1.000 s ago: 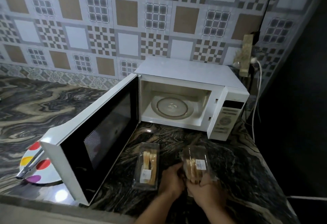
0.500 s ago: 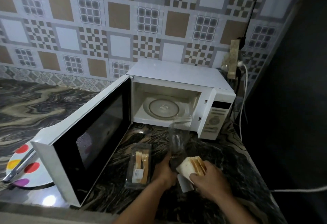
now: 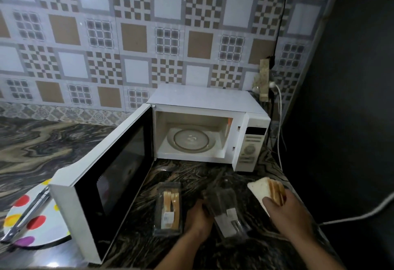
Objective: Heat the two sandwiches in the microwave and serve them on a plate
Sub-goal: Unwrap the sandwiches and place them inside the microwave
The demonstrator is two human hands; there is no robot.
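Dark swirly stone counter (image 3: 191, 176) runs under a tiled wall, and on it we see a white microwave (image 3: 204, 107) with its door (image 3: 102, 184) wide open. Our right hand (image 3: 285, 212) grips a bare sandwich (image 3: 264, 188) off to the right. Our left hand (image 3: 198, 218) seems to hold the clear empty box (image 3: 226, 212). Just left of it, the second sandwich (image 3: 169, 208) lies in its pack. A spotted plate (image 3: 42, 227) with tongs (image 3: 25, 216) sits far left.

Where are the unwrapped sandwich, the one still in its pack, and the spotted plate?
unwrapped sandwich (image 3: 261, 190), head view, white bread face
packed sandwich (image 3: 170, 205), head view, bread under wrap
spotted plate (image 3: 45, 230), head view, bare white part
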